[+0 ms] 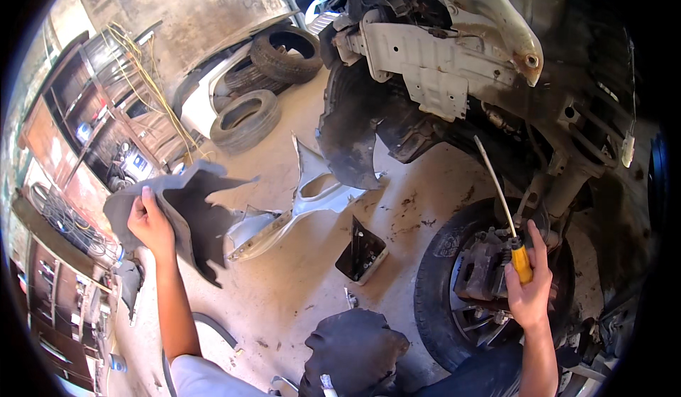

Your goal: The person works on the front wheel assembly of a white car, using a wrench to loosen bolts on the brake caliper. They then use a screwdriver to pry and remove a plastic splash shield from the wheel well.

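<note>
A person's left hand (151, 228), well to the left of the wheel (434, 290), grips with one digit (147, 197) pointing up, left forearm (179, 319) bare; the right hand (530, 294), over the wheel's right side, curls in a grasp, a finger (536, 239) extended, right forearm (540, 358) bare.

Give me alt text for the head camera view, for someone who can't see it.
A person's left hand holds a ragged dark panel while the right hand holds a yellow-handled screwdriver, tip upward, beside a partly dismantled car. A wheel shows behind the right hand; an open box sits on the floor, with loose tires farther back.
</note>
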Demonstrator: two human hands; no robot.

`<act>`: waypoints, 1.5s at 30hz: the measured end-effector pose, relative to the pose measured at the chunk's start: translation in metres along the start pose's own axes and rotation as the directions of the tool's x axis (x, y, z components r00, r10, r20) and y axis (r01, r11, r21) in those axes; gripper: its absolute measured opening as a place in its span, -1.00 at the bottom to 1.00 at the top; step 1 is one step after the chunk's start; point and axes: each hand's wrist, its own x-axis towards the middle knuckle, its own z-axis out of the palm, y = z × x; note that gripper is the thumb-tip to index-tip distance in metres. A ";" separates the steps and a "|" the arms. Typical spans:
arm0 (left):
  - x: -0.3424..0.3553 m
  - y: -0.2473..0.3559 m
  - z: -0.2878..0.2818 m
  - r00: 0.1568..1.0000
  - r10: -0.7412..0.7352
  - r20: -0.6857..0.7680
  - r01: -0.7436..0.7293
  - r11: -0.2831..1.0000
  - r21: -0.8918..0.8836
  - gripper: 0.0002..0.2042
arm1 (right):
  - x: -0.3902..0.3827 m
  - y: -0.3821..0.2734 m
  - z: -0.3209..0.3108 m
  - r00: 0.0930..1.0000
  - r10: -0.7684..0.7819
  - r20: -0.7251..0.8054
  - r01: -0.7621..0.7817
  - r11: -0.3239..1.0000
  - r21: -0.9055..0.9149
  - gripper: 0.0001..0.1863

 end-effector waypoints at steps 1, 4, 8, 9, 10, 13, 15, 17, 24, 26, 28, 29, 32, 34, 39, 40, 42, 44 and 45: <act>-0.002 -0.015 -0.004 0.996 0.075 0.047 -0.083 0.977 0.198 -0.60 | -0.001 0.006 -0.001 0.999 -0.042 -0.021 0.042 0.999 0.020 -0.26; -0.006 -0.063 -0.034 0.967 0.218 0.130 -0.248 0.701 0.669 -0.61 | 0.000 0.014 0.004 0.991 -0.118 -0.057 0.119 0.993 0.017 -0.27; -0.014 -0.168 -0.104 0.944 0.103 0.313 -0.326 0.434 0.840 -0.70 | 0.010 0.009 0.001 0.993 -0.118 0.012 0.118 0.993 0.010 -0.24; -0.030 -0.187 -0.088 0.946 -0.022 0.324 -0.286 0.416 0.863 -0.72 | 0.009 0.008 -0.004 0.995 -0.096 0.013 0.096 0.995 -0.020 -0.23; -0.034 -0.223 -0.096 0.928 0.021 0.371 -0.350 0.382 0.855 -0.65 | 0.007 0.007 -0.010 0.998 -0.041 0.048 0.042 0.999 -0.007 -0.24; -0.057 -0.281 -0.117 0.897 -0.361 0.257 -0.210 0.164 0.964 -0.64 | 0.005 0.015 -0.012 0.994 -0.105 0.006 0.105 0.994 0.010 -0.25; -0.064 -0.296 -0.127 0.829 -0.534 0.169 -0.157 0.069 0.985 -0.65 | 0.006 0.011 -0.013 0.997 -0.068 0.034 0.067 0.997 0.024 -0.28; -0.075 -0.301 -0.130 0.752 -0.647 0.128 -0.177 -0.012 0.984 -0.65 | 0.007 0.010 -0.013 0.998 -0.048 0.045 0.048 0.999 0.009 -0.29; -0.117 -0.283 -0.084 0.511 -0.821 0.254 -0.436 0.006 0.900 -0.65 | 0.012 0.014 -0.005 0.997 -0.081 -0.005 0.081 0.997 0.003 -0.32; -0.118 -0.267 -0.058 0.457 -0.823 0.339 -0.504 0.075 0.861 -0.64 | 0.010 0.019 -0.002 0.991 -0.122 -0.060 0.122 0.993 -0.004 -0.33; -0.114 -0.244 -0.023 0.426 -0.765 0.482 -0.548 0.206 0.811 -0.63 | 0.009 0.020 -0.001 0.988 -0.139 -0.073 0.139 0.990 -0.002 -0.32; -0.109 -0.227 0.004 0.423 -0.701 0.574 -0.548 0.306 0.778 -0.63 | 0.009 0.021 0.000 0.986 -0.145 -0.083 0.145 0.989 -0.002 -0.32; -0.117 -0.126 0.115 0.458 -0.281 0.843 -0.390 0.789 0.475 -0.69 | 0.007 0.017 -0.004 0.986 -0.119 -0.117 0.109 0.990 -0.089 -0.32; -0.124 -0.025 0.174 0.461 -0.057 0.886 -0.303 0.928 0.217 -0.73 | 0.010 0.018 -0.001 0.977 -0.155 -0.149 0.141 0.985 -0.098 -0.30; -0.150 0.173 0.315 0.555 0.449 0.700 -0.035 0.854 -0.519 -0.78 | 0.011 0.022 0.001 0.965 -0.167 -0.204 0.154 0.985 -0.077 -0.30; -0.147 0.205 0.339 0.581 0.394 0.713 0.035 0.863 -0.505 -0.74 | 0.010 0.023 0.002 0.958 -0.174 -0.229 0.160 0.984 -0.077 -0.30; -0.129 0.246 0.389 0.704 0.438 0.559 -0.093 0.837 -0.540 -0.68 | 0.009 0.022 0.003 0.950 -0.186 -0.250 0.171 0.982 -0.080 -0.30; -0.118 0.298 0.410 0.831 0.284 0.478 0.204 0.644 -0.737 -0.69 | 0.010 0.023 0.006 0.935 -0.216 -0.281 0.202 0.976 -0.079 -0.31; -0.110 0.309 0.416 0.846 0.290 0.448 0.178 0.639 -0.749 -0.70 | 0.009 0.024 0.008 0.936 -0.218 -0.275 0.203 0.976 -0.083 -0.31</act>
